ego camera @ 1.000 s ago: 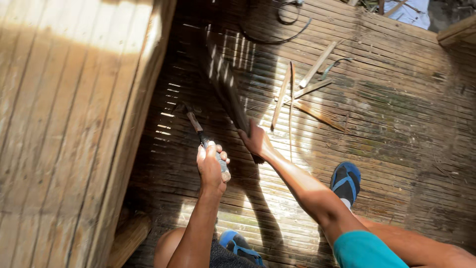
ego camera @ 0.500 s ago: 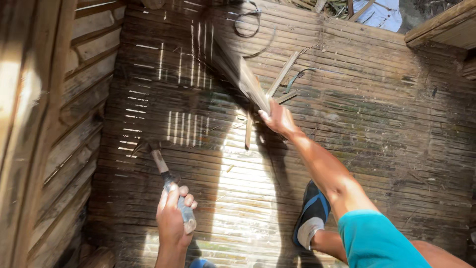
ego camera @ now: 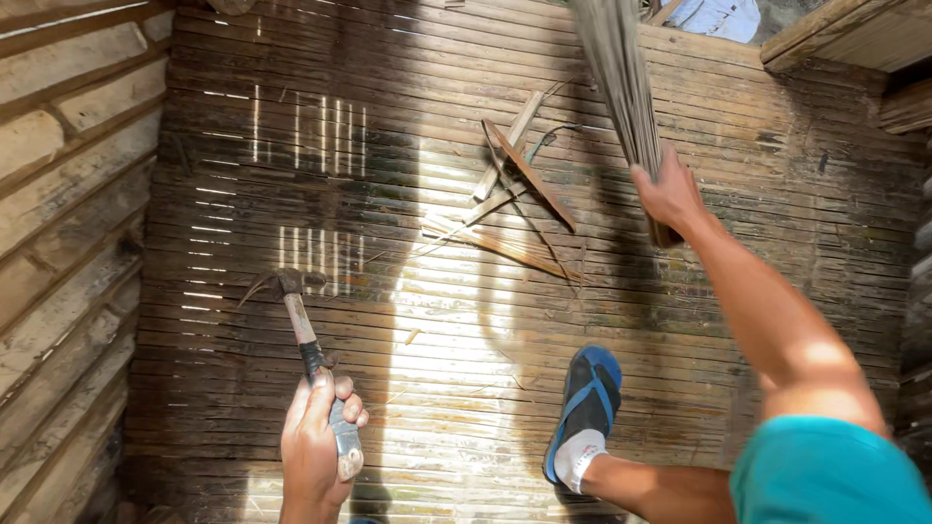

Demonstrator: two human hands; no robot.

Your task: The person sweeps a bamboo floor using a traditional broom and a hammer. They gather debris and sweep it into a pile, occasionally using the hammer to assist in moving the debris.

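Observation:
My left hand (ego camera: 316,442) grips the grey handle of a claw hammer (ego camera: 303,330) whose rusty head rests near the slatted bamboo floor (ego camera: 291,194). My right hand (ego camera: 668,194) is raised at the upper right and closed around a flat bundle of bamboo strips (ego camera: 621,87) that stands up and runs out of the top of the picture. My foot in a blue flip-flop (ego camera: 585,408) is planted on the floor between the two hands.
Loose bamboo strips and splinters (ego camera: 519,184) lie crossed on the floor below the bundle, with a thin cord among them. A wall of wooden planks (ego camera: 58,243) runs along the left. A timber beam (ego camera: 845,34) sits at the top right.
My right hand has lifted the bundle of strips up and to the right. My left hand with the hammer has stayed low, and the view has shifted so more floor shows.

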